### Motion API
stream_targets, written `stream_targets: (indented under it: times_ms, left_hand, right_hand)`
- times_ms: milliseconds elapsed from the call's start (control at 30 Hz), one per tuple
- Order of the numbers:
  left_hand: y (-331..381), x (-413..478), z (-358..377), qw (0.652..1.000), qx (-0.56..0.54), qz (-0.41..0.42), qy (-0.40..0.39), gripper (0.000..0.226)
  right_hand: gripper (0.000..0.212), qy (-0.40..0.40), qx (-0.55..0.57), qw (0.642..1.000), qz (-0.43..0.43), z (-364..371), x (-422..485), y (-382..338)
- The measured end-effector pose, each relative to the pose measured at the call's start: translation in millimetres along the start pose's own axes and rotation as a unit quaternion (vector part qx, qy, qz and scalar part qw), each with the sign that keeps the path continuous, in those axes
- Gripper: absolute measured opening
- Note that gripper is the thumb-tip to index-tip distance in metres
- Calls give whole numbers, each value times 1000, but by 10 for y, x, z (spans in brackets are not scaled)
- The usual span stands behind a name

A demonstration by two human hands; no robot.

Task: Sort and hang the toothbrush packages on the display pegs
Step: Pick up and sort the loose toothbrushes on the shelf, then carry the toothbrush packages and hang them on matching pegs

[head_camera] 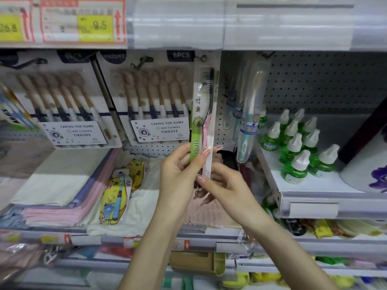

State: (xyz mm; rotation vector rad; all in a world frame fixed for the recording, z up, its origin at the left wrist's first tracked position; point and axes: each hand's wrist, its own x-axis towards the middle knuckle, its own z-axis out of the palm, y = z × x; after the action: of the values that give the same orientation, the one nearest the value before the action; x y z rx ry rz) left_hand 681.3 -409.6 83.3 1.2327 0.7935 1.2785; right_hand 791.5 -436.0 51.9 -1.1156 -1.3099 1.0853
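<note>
The left hand (180, 170) curls its fingers round the low part of a thin toothbrush pack (202, 114) and holds it tight, with one long-nailed finger across the front. The right hand (226, 185) pinches the very bottom of the same pack. Its thumb is on the front and its other fingers curl behind, partly hidden.

The pack stands almost straight up from the two hands. It has a green strip that says BQB and a pink and black brush inside. Far above the grip, its top reaches a peg (203, 58). That spot is blurry, so I cannot tell if the pack is hooked on.

Up and left of the grip hang two big six-brush packs (155, 101), and the farther one is cut off at its top. Just right of the held pack hangs a teal brush in a clear case (249, 114), with more packs half hidden behind it. Farther right stand green bottles (297, 147). Down and left of the hands lie yellow kids' brush packs (117, 195) on folded cloths (62, 185). The price tags (83, 21) high up are too blurry to read well.
</note>
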Motion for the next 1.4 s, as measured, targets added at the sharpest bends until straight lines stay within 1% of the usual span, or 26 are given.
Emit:
stream_targets:
  times_ms: [233, 333, 433, 533, 667, 733, 833, 867, 933, 1000, 1100, 1200, 1333, 1400]
  left_hand:
    - [-33, 109, -59, 1000, 0, -12, -12, 10]
    - [-65, 205, -106, 999, 10, -34, -14, 18]
    - [-89, 278, -263, 998, 12, -55, -4, 23]
    - [-207, 285, -608, 997, 22, -68, 29, 21]
    - [-488, 265, -1254, 990, 45, -104, 84, 14]
    - [-615, 259, -1606, 983, 46, -130, 118, 13]
    - [-771, 246, -2117, 969, 59, -167, 172, 10]
    - [-818, 247, -2277, 963, 70, -183, 187, 10]
    - [-906, 243, -2541, 953, 86, -212, 198, 18]
    - [-998, 235, -2755, 948, 79, -238, 196, 19]
    - [-1092, 210, -2948, 947, 85, -262, 168, 18]
    - [-1140, 157, -3077, 952, 84, -259, 136, 19]
    - [-1086, 130, -3266, 959, 83, -258, 81, 27]
    - [-1034, 139, -3337, 961, 77, -260, 59, 28]
  right_hand:
    - [16, 33, -9, 999, 1, 50, 40, 22]
    - [11, 66, -16, 998, 13, 78, 103, 60]
    - [15, 117, -16, 993, 29, 104, 228, 101]
    - [16, 155, -10, 986, 54, 132, 409, 111]
    - [8, 170, 10, 984, 61, 195, 618, 160]
    - [13, 187, 40, 978, 78, 236, 693, 246]
    - [31, 205, 82, 967, 126, 339, 800, 460]
    - [36, 200, 75, 966, 148, 399, 837, 560]
    - [34, 169, 62, 963, 202, 574, 875, 787]
    - [32, 129, 57, 957, 253, 824, 878, 1040]
    - [32, 98, 76, 942, 312, 1242, 915, 1400]
    - [34, 93, 124, 923, 354, 1601, 1015, 1724]
    - [40, 98, 145, 909, 379, 1923, 1163, 1978]
    - [39, 108, 153, 905, 382, 2021, 1217, 2032]
